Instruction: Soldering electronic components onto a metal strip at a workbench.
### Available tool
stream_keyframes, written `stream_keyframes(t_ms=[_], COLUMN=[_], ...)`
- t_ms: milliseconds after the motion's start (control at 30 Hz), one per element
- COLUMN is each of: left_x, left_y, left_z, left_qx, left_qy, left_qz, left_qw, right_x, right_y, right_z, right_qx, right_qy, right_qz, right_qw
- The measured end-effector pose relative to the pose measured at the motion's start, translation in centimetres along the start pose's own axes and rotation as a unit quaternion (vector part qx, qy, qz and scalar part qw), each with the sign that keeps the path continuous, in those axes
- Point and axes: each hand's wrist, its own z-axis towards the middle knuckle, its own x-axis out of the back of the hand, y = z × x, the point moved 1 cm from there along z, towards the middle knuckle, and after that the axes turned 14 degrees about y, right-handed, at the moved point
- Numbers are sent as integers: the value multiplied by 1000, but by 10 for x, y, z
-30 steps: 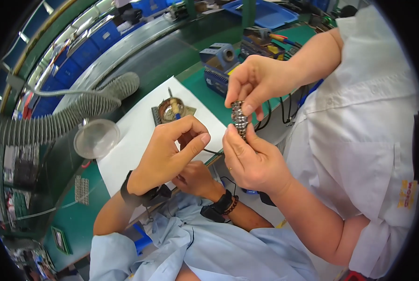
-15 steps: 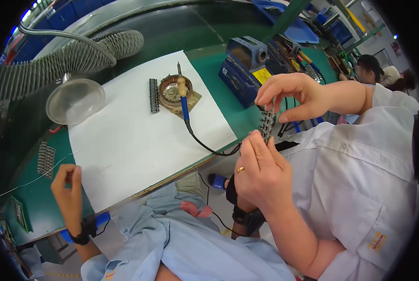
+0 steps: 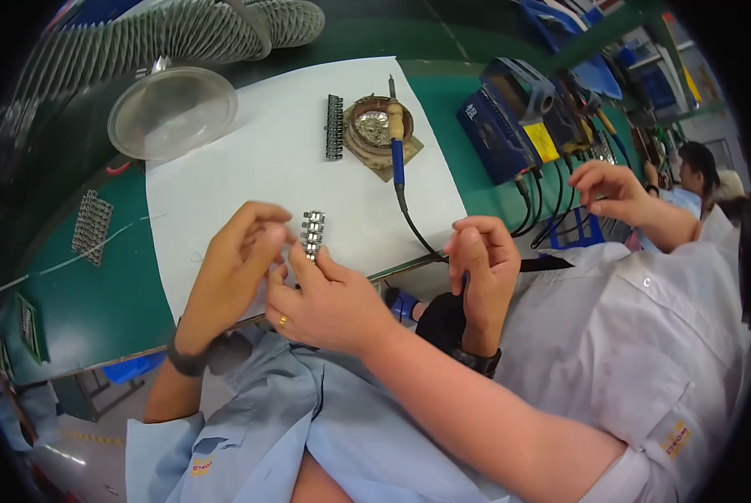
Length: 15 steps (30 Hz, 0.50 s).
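Silvery metal catches the light near the middle of the head view: a short metal strip (image 3: pixel 312 233) of linked pieces shows against the near part of a white sheet (image 3: pixel 224 201), held at its lower end by the co-worker's left hand (image 3: pixel 333 306), fingers closed around it; whether the strip touches the sheet cannot be told. Just beside it is the person's left hand (image 3: pixel 233 272), fingers bent and thumb apart, about half open; no part of the strip shows in its grip, and contact with the co-worker's fingertips cannot be made out. Well apart, the person's right hand (image 3: pixel 484 264) is loosely curled with nothing visible in it; the co-worker's right hand (image 3: pixel 614 197), farther right, is partly open and seems empty.

Showing or passing the strip between two people looks like the step in hand; as I judge it, the next move calls for a firm pinch on the strip's free end before the other grip loosens. A darker second strip (image 3: pixel 334 126) lies on the sheet, just left of a round dish (image 3: pixel 349 126); a soldering iron (image 3: pixel 399 159) with a blue handle rests across that dish, tip pointing away; hands would do well to stay on its near side.
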Motion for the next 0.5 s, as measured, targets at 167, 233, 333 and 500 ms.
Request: stream_keyframes(t_ms=[167, 233, 333, 500], left_x=[-4, 2, 8, 16], left_y=[-18, -15, -18, -24], left_z=[27, 34, 47, 52], left_qx=[20, -61, -55, -99], left_qy=[-34, -64, -78, -73], left_qz=[51, 224, 241, 218], left_qw=[998, 971, 966, 968], right_x=[-48, -57, -65, -41], right_y=[-31, -35, -40, -42], right_z=[2, -5, -8, 37], right_qx=[-130, -78, -2, 162], right_qy=[10, -37, -95, -295], right_qz=[70, 31, -29, -208], right_qw=[989, 996, 995, 918])
